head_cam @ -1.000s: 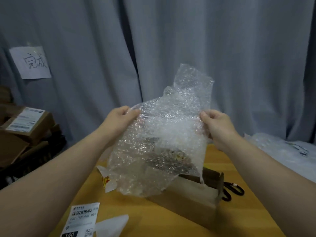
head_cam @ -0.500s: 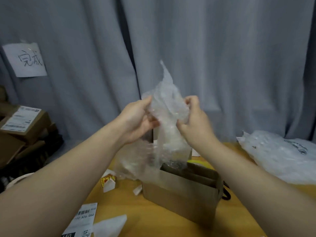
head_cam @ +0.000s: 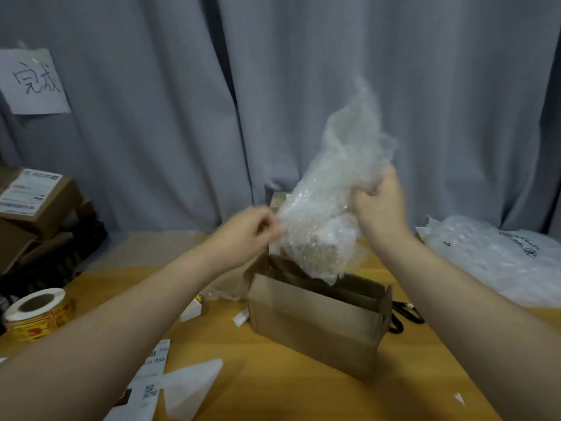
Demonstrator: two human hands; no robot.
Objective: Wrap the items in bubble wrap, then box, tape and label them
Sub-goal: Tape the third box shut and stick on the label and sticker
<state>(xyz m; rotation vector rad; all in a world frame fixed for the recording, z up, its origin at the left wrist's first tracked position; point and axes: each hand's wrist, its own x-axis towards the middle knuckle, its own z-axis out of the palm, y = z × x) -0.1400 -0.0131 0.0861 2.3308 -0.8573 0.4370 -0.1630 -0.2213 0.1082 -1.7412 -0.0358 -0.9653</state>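
Hanging between both hands, the crumpled clear bubble wrap [head_cam: 328,205] sat directly above the open brown cardboard box [head_cam: 315,326] on the wooden desk [head_cam: 303,396]. Its long axis ran tilted, from a loose top flaring up and to the right down to a lower end that reached the box's open top. The right hand [head_cam: 381,208] gripped the upper right side, its fingers [head_cam: 362,197] curled tightly round a bunch of the plastic. The left hand [head_cam: 249,235], lower and nearer the box's mouth, pinched the wrap's left edge. Its fingers [head_cam: 271,227] were blurred, so the exact hold was hard to read. Whether an item lay inside the wrap could not be told.

The coming move looked to be straight down, since the box lay under the bundle with its long side slanting across the desk. A brown cardboard panel [head_cam: 277,199] standing just behind the wrap seemed the likeliest thing to catch. To the right lay a white plastic bag of packing material [head_cam: 491,262], with black looped handles [head_cam: 406,314] behind the box. A roll of red-and-yellow stickers [head_cam: 38,312] sat at the left, and a printed shipping label [head_cam: 153,369] lay near the front.
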